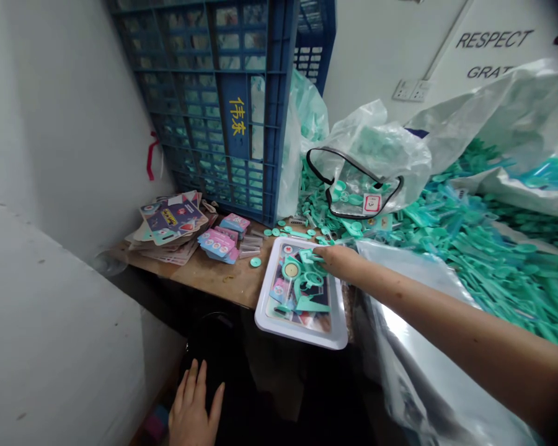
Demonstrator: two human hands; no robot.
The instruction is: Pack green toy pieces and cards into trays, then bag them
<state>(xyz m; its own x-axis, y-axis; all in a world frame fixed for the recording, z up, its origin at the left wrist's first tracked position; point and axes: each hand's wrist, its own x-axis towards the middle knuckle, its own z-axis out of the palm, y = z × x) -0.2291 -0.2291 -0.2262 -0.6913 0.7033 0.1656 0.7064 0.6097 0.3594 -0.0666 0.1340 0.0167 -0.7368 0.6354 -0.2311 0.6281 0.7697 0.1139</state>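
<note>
A white tray (266, 291) lies on the table and juts past its front edge. In it are several mint-green plastic toy parts: a round piece with a beige disc (291, 269), a ring-shaped piece (313, 280) and a flat wedge (312, 305), over printed cards. My right hand (339, 261) reaches in over the tray's far right side, fingers closed together on a green plastic piece (308, 255); the fingertips are partly hidden. Below the table edge, my left hand (194, 406) hangs with its fingers spread, holding nothing.
A tall blue crate (232, 118) stands at the back. Printed cards (172, 220), pink cards (218, 243) and clear tubes (250, 246) lie left of the tray. A clear bag with black trim (367, 179), a heap of green parts (488, 260) and plastic bags (418, 272) fill the right.
</note>
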